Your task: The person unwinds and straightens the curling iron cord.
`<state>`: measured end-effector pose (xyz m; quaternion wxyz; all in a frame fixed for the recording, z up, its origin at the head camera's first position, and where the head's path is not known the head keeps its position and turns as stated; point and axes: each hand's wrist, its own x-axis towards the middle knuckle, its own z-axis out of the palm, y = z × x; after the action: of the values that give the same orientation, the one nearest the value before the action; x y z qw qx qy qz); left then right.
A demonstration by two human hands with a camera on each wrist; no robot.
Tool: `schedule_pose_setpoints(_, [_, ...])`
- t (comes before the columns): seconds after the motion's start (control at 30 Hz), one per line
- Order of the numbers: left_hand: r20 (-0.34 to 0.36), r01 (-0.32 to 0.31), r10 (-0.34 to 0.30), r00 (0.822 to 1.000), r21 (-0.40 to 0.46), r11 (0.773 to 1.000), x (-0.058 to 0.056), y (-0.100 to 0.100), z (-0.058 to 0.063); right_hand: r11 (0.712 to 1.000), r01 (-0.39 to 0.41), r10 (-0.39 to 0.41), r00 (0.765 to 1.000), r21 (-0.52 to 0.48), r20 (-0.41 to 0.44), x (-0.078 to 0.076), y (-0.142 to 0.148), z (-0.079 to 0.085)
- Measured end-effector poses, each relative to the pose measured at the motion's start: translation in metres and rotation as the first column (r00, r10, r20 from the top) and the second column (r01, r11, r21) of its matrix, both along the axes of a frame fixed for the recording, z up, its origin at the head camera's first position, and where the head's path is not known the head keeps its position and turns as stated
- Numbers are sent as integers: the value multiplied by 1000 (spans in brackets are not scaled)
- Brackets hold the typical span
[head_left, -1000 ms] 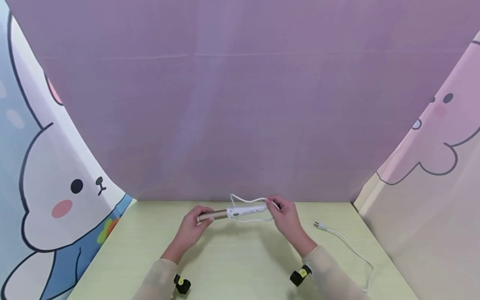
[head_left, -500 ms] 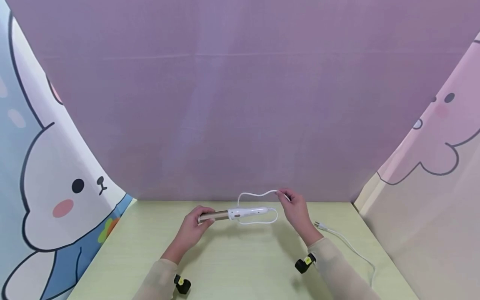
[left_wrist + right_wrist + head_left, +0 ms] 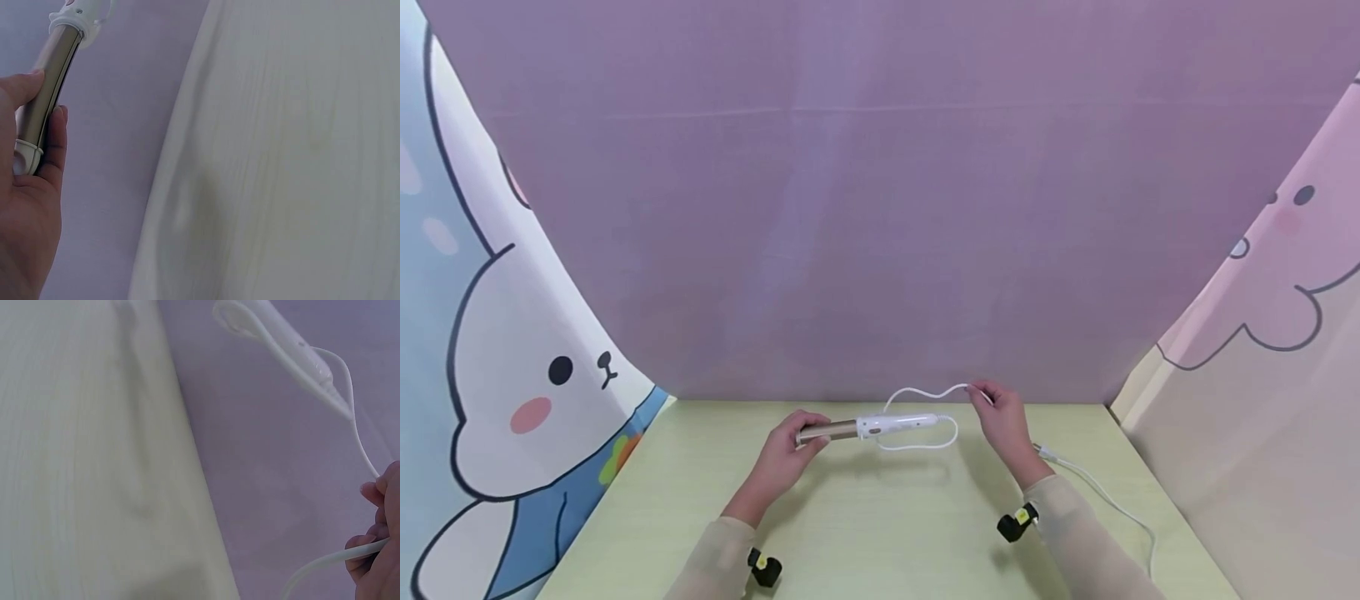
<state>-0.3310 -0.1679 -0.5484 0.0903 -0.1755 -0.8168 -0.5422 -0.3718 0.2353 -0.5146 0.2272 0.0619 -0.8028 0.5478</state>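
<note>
My left hand (image 3: 781,457) grips a hair straightener (image 3: 895,425) by its gold barrel, with the white handle pointing right. In the left wrist view, thumb and fingers sit on either side of the gold barrel (image 3: 50,81) near its white tip. From the handle's end a white cord (image 3: 925,447) loops back below the handle and comes up behind it. My right hand (image 3: 1004,421) pinches this cord at upper right, apart from the handle. In the right wrist view, another stretch of cord (image 3: 325,559) passes out from under the curled fingers (image 3: 375,534).
The cord's plug end (image 3: 1047,453) lies on the pale table (image 3: 865,533) beside the right wrist, and its tail runs toward the front right. A purple backdrop (image 3: 880,250) rises behind the table's far edge. Cartoon-printed cloths (image 3: 520,367) hang at both sides.
My right hand has moved right, away from the handle, drawing the cord out into a longer, wider loop. My left hand and the straightener have barely moved.
</note>
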Motion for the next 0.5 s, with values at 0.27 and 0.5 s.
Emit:
schedule_pose_setpoints(0.27, [-14, -12, 12, 1000, 12, 1000, 1, -1, 2, 1000, 1, -1, 1000, 20, -1, -3, 6, -12])
schedule_pose_setpoints(0.5, [-10, -22, 22, 1000, 19, 1000, 0, -2, 1, 996, -26, 21, 998, 88, 55, -3, 8, -31])
